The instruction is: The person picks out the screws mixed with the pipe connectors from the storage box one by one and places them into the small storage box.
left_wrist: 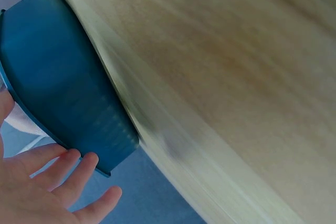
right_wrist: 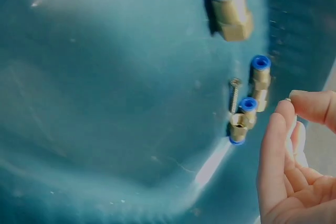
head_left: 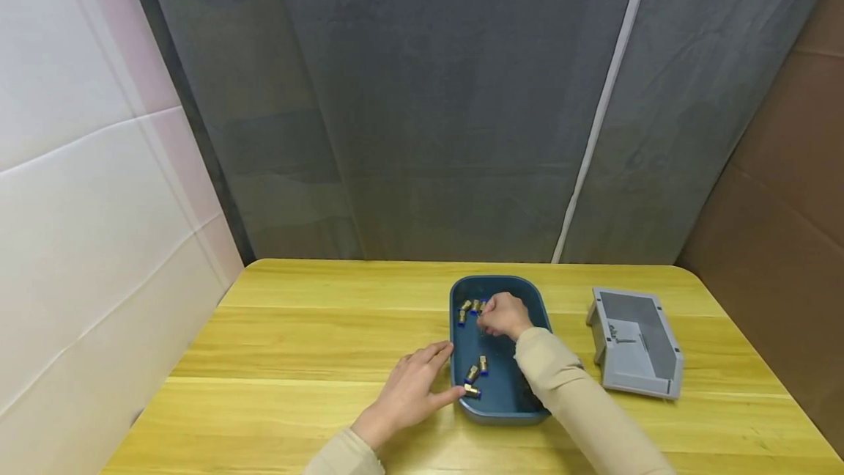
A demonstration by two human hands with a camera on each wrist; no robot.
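Right hand [head_left: 504,316] hovered inside blue tray [head_left: 521,398], fingers loosely apart, holding nothing, brass fittings [right_wrist: 247,114] just beyond its fingertips. Left hand [head_left: 410,392] lay flat, fingers spread, touching tray's near-left rim.

I'm seeing my right hand [head_left: 504,315] covering part of the blue tray [head_left: 527,292], hiding some brass fittings [head_left: 469,308]. Whatever its fingertips [right_wrist: 286,109] are pinching is looking too small to identify. The tabletop [left_wrist: 236,77] is blurring in the left wrist view.
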